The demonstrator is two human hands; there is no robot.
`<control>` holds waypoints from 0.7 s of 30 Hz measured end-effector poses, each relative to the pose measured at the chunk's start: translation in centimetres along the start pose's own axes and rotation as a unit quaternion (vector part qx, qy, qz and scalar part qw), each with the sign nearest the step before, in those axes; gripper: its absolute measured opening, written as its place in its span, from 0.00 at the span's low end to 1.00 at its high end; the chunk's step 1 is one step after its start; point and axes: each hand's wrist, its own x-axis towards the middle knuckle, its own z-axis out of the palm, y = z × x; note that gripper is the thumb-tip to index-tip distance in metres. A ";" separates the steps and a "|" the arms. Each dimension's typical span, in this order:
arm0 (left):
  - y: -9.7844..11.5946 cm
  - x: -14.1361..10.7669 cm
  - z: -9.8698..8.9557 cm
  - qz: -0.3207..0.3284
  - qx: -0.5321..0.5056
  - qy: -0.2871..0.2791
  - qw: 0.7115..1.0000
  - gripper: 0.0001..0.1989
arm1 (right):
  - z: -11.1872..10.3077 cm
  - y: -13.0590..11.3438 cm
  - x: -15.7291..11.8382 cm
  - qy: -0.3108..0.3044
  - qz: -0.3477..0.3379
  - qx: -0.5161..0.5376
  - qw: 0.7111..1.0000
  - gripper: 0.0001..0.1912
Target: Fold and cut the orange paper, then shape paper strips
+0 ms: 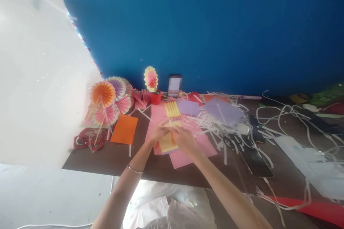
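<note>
My left hand (160,131) and my right hand (184,139) meet over a yellow sheet of paper (168,146), fingertips drawn together and almost touching. A small pale bit shows between the fingertips, too small to name. Just beyond them lies a yellow paper folded in accordion pleats (172,109). Something narrow and orange shows beside my right fingers. Under the yellow sheet are pink sheets (182,159), with a purple edge peeking out.
Left stand pleated paper fans (102,93) and an orange sheet (124,129). A paper flower in a red pot (155,97) stands behind. To the right are purple sheets (224,111), tangled white strips (212,128), scissors (228,141), a phone (256,161) and white cables (282,118).
</note>
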 end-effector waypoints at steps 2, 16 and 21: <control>0.1 0.0 0.2 0.018 -0.010 0.008 1.000 0.24 | -0.4 0.2 0.1 0.008 0.020 0.040 0.999 0.15; -1.1 0.1 -0.2 -0.044 0.010 -0.055 0.997 0.27 | -2.6 2.9 1.0 -0.011 0.022 0.026 0.999 0.16; -1.3 -0.1 0.0 -0.033 0.007 -0.072 0.997 0.26 | -2.6 3.8 1.5 -0.028 0.027 -0.006 0.999 0.17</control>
